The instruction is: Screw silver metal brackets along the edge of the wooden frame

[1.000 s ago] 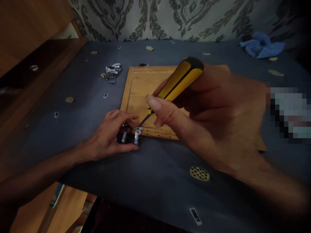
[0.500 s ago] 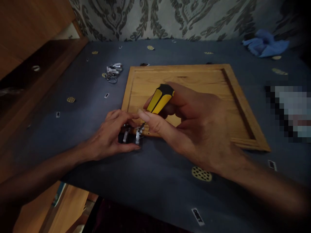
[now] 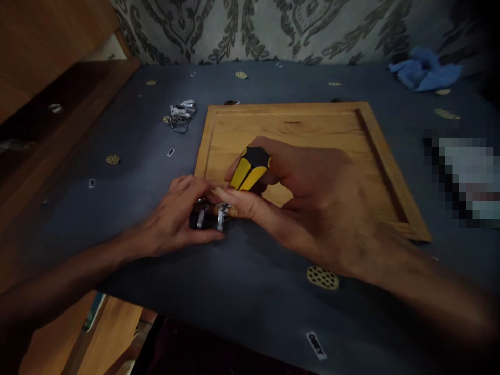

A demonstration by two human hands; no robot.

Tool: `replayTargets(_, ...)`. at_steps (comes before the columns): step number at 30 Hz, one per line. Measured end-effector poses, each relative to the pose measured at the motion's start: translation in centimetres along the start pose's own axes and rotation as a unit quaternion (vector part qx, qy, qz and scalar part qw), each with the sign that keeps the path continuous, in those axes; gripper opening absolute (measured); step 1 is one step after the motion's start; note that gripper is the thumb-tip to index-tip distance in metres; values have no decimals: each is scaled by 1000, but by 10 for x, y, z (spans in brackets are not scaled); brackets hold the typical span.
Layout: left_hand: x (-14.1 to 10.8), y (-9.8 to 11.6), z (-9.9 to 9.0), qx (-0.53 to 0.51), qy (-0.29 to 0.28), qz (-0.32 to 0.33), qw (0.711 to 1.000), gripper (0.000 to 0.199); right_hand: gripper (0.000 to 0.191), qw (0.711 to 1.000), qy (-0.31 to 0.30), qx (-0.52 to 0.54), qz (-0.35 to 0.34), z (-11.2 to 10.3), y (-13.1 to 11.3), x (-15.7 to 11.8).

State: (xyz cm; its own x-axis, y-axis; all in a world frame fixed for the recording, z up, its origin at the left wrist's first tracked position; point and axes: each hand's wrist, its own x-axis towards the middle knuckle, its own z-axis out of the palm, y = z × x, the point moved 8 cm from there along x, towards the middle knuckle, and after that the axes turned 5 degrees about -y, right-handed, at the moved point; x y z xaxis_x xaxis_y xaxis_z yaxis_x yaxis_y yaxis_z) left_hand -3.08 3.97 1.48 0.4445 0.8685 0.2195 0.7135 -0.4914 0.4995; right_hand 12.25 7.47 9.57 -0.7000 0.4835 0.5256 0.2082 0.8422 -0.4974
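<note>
A screwdriver (image 3: pixel 250 169) with a yellow and black handle is gripped between the thumb and fingers of my right hand (image 3: pixel 316 208). Its shank and tip are hidden behind my thumb, just above a metal hinge (image 3: pixel 221 216) at the near left corner of a framed wooden panel (image 3: pixel 367 114). My left hand (image 3: pixel 172 219) is curled around that hinge, fingertips over the panel's edge and thumb along the near side. Two silvery arms of the hinge stick out toward me between thumb and fingers. The panel lies flat on the table.
Several metal hinges (image 3: pixel 182 114) lie in a small heap left of the panel. A blue cloth (image 3: pixel 425 70) sits at the back right of the dark patterned tabletop (image 3: pixel 250 291). At the right edge is a pixelated object (image 3: pixel 469 177). A wooden cabinet (image 3: pixel 50 41) stands on the left.
The screwdriver handle has tipped more upright and dropped slightly toward the hinge, and my right fingers have shifted with it. My left hand keeps nearly the same place.
</note>
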Motion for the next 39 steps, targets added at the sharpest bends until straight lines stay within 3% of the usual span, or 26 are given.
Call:
replayTargets(9, -1, -2, 2, -19, -6, 7, 1000, 64, 27, 998, -32, 47, 37, 1, 5, 3)
replayTargets(17, 1, 0, 1, -18, 0, -6, 1000, 59, 22, 995, -61, 76, 34, 3, 5, 5)
replayTargets(19, 1, -1, 1, -22, -4, -18, 1000, 58, 21, 994, -42, 89, 42, -1, 5, 4)
replayTargets(24, 2, 0, 1, -20, -28, -25, 999, 55, 14, 986, 84, 104, 98, -23, 12, -2)
replayTargets(34, 0, -3, 5, -28, -28, -27, 999, 58, 25, 987, 104, 84, 93, -24, 12, -2)
replayTargets(39, -2, -3, -5, -26, 10, -19, 999, 69, 21, 987, 109, 59, 104, -30, 10, -3)
